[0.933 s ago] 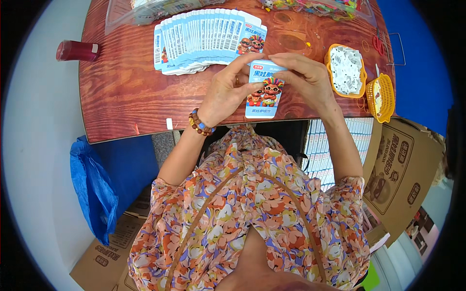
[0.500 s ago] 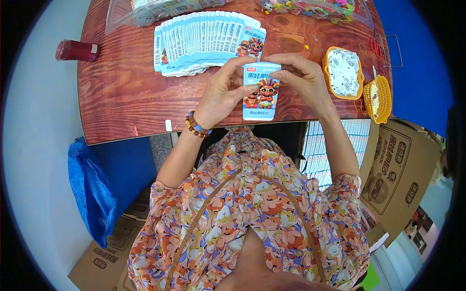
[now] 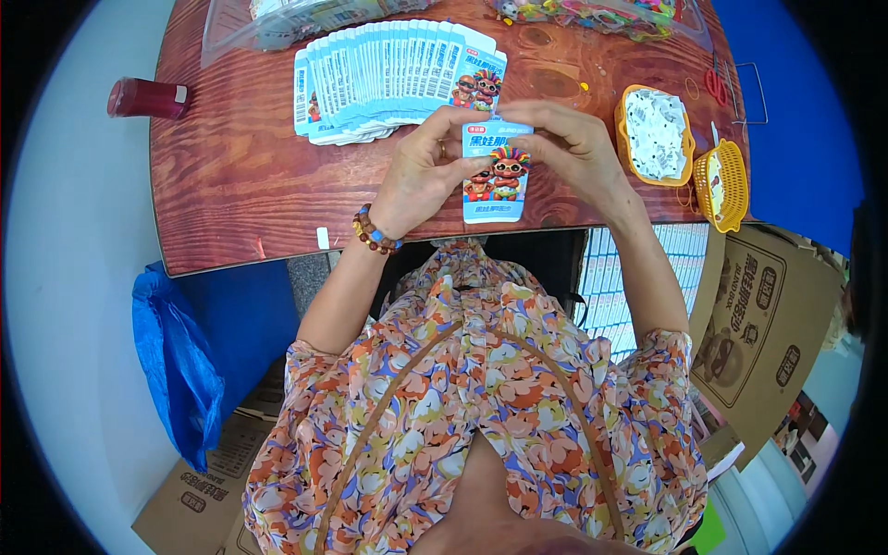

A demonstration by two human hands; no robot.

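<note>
Card: small blue card (image 3: 496, 171) with cartoon figures, held upright over the near edge of the table (image 3: 240, 185), just in front of the person's chest.
Left hand: left hand (image 3: 421, 176) at the card's left edge — fingers (image 3: 453, 125) curled and pinching its upper left side; a ring on one finger, a bead bracelet (image 3: 375, 231) at the wrist.
Right hand: right hand (image 3: 578, 153) at the card's right edge — fingers closed on the upper right corner, meeting the left hand's fingers at the card's top.
Card row: fanned row of like blue cards (image 3: 393, 79) lying overlapped on the table, just beyond the hands; the rightmost one shows the same cartoon figures.
Tray: orange tray (image 3: 622, 129) of small white packets, on the table just right of the right hand.
Basket: yellow basket (image 3: 726, 180) at the table's right edge, beside the tray.
Bag: clear plastic bag (image 3: 277, 18) at the far left of the table; a second clear bag of coloured pieces (image 3: 601, 14) at the far right.
Bottle: dark red bottle (image 3: 143, 97) lying off the table's left edge.
Below the table: blue plastic bag (image 3: 180, 370) at left, cardboard boxes (image 3: 754, 314) at right.
Clothing: orange floral blouse (image 3: 481, 416) fills the lower view.
</note>
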